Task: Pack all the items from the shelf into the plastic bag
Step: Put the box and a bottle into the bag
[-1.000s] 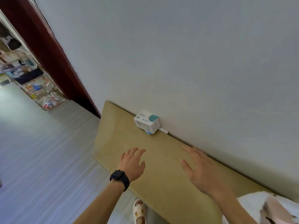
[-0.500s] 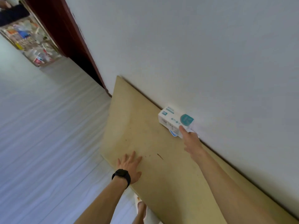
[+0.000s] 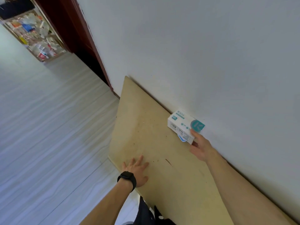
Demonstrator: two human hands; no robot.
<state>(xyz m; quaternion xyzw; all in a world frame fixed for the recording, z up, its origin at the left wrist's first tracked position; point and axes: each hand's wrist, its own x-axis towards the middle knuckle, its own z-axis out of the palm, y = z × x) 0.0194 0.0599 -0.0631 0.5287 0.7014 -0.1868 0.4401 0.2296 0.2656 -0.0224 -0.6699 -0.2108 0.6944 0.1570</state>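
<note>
A white box with teal print lies on the tan wooden shelf, pushed against the wall. Under its near end shows the edge of a second blue and white item. My right hand grips the near end of the box, thumb on top and fingers below. My left hand, with a black watch on the wrist, rests flat with fingers spread near the shelf's front edge. The plastic bag is not in view.
A white wall rises right behind the shelf. To the left lies a pale plank floor. A dark red door frame and a cluttered rack of bottles and packets stand at the far upper left.
My right hand has reached forward to the box and closed its fingers on the near end. My left hand has dropped flat onto the shelf. The view has swung left and the bag has left the frame.
</note>
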